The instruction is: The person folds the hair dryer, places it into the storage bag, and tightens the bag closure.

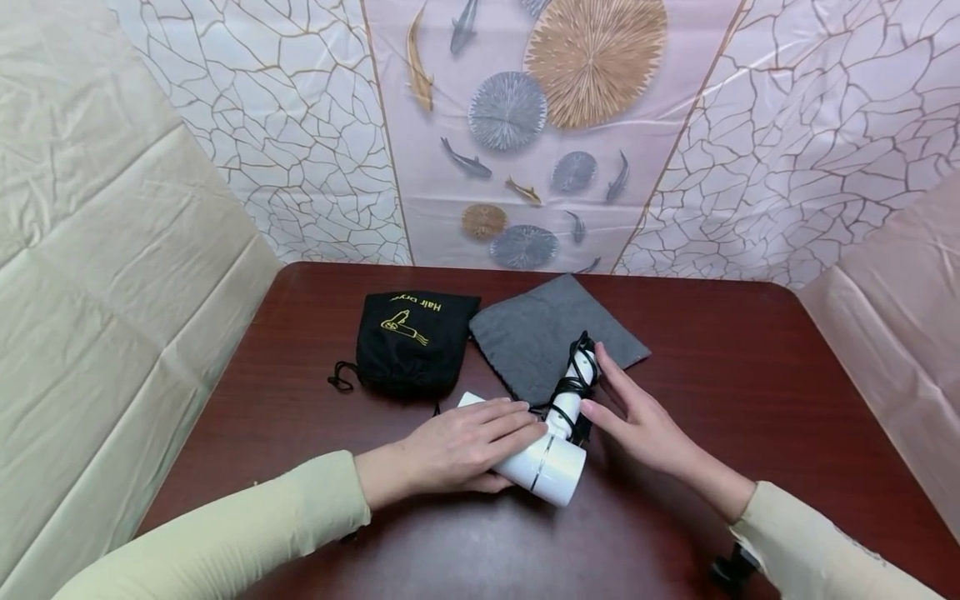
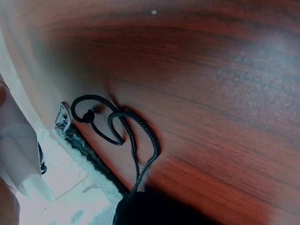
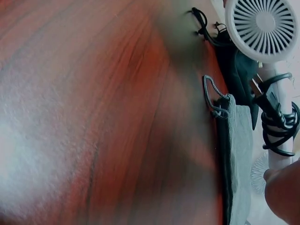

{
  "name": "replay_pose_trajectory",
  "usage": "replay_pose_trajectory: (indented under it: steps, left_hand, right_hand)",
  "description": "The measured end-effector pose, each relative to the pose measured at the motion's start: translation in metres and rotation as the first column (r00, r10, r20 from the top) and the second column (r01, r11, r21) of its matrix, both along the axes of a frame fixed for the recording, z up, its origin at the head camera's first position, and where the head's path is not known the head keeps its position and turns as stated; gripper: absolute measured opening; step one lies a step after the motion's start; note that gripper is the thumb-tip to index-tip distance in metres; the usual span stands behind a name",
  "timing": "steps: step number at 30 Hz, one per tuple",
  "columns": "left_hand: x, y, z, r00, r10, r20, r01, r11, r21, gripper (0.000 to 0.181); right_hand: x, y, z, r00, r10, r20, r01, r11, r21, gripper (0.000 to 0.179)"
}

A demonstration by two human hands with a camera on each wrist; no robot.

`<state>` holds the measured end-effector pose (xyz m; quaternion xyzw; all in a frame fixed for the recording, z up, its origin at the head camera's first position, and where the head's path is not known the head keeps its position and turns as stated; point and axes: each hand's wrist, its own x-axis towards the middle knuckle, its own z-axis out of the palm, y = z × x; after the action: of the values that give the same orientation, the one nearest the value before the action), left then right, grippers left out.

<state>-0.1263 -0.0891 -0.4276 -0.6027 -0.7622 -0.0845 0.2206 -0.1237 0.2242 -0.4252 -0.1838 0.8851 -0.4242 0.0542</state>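
Observation:
A white hair dryer (image 1: 558, 471) is tilted over the front middle of the table, its black cord (image 1: 573, 385) wound round the handle. My left hand (image 1: 468, 442) grips its barrel, fingers across the top and thumb underneath. At the handle's right side, my right hand (image 1: 645, 425) touches it with straight fingers and thumb. The right wrist view shows the round slotted grille (image 3: 265, 21), the plug (image 3: 269, 103) tucked against the handle, and part of a finger (image 3: 283, 192) at the handle's far end.
A black drawstring pouch (image 1: 412, 350) with a yellow hair dryer print lies at the back left. Beside it, a grey cloth pouch (image 1: 525, 333) lies flat behind the dryer. The pouch's black cord (image 2: 136, 131) loops on the dark red wooden table (image 1: 750, 392).

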Motion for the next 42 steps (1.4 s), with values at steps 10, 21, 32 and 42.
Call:
replay_pose_trajectory:
  steps: [10, 21, 32, 42]
  left_hand:
    - [-0.005, 0.0, 0.0, 0.999, 0.019, 0.029, -0.018, 1.0, -0.026, 0.074]
    - [-0.001, 0.002, -0.004, 0.993, 0.068, 0.097, -0.057, 0.992, -0.113, 0.078]
    - [0.002, 0.002, -0.006, 0.994, 0.1, 0.053, -0.088, 0.977, -0.192, 0.085]
    - [0.001, 0.004, -0.012, 0.994, 0.098, 0.057, -0.081, 0.964, -0.252, 0.08]
  right_hand:
    - [-0.004, -0.01, -0.011, 1.0, 0.007, 0.02, -0.003, 0.98, -0.197, 0.078]
    - [-0.007, -0.016, -0.026, 0.998, -0.009, 0.062, 0.025, 0.963, -0.268, 0.074]
    - [-0.009, -0.025, -0.038, 0.999, -0.003, 0.041, 0.018, 0.929, -0.37, 0.07]
    - [-0.006, -0.029, -0.042, 0.997, -0.005, 0.081, 0.037, 0.92, -0.39, 0.071]
